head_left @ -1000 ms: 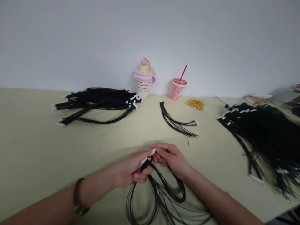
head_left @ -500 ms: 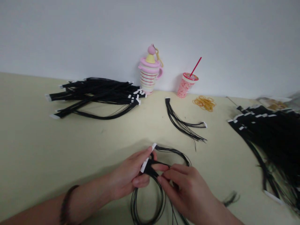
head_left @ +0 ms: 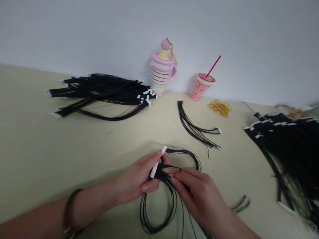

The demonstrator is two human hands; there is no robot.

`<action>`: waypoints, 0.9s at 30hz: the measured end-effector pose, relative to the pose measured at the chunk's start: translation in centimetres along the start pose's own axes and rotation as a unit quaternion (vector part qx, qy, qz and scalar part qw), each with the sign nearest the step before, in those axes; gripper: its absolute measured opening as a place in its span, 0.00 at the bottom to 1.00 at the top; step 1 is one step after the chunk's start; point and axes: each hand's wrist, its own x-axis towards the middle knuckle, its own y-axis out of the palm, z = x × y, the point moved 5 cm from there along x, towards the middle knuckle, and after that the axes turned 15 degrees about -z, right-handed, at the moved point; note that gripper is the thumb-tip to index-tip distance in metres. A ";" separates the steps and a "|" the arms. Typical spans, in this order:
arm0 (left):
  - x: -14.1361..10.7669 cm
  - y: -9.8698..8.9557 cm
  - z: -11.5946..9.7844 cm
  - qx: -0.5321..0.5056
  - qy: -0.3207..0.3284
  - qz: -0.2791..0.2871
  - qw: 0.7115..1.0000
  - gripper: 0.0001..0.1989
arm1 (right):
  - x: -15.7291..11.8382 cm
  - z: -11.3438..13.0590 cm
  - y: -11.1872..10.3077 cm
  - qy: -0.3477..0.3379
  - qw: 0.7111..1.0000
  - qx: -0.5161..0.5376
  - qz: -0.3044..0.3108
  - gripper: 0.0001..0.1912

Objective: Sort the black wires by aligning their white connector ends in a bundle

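Near the bottom centre, my left hand grips a black wire harness close to its two white connectors, the upper connector and the lower connector. The harness wires curve in loops to the right and below. My right hand pinches some of its thin black wires just right of the lower connector. The fingertips of both hands are close together. Part of the harness is hidden behind my right hand.
A pile of black harnesses lies at the back left, a larger pile at the right. One loose harness lies ahead. Along the wall are a pink-lidded mug, a red-strawed cup and yellow rubber bands.
The wires by the lower connector have spread apart between my hands. My right hand still pinches wires. The view has shifted slightly, so the left pile and the mug stand higher in it.
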 end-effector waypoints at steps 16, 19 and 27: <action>-0.1 0.2 -0.2 0.036 -0.004 -0.027 0.999 0.17 | 0.1 -0.8 -1.9 0.229 0.939 0.216 0.137 0.10; -0.3 0.4 -0.2 0.049 -0.020 -0.002 0.999 0.18 | 0.4 -1.6 -4.3 0.304 0.831 0.447 0.128 0.06; -0.3 0.0 -0.2 0.060 -0.014 0.004 0.998 0.18 | 2.9 -7.2 -12.7 0.196 0.851 0.366 -0.322 0.05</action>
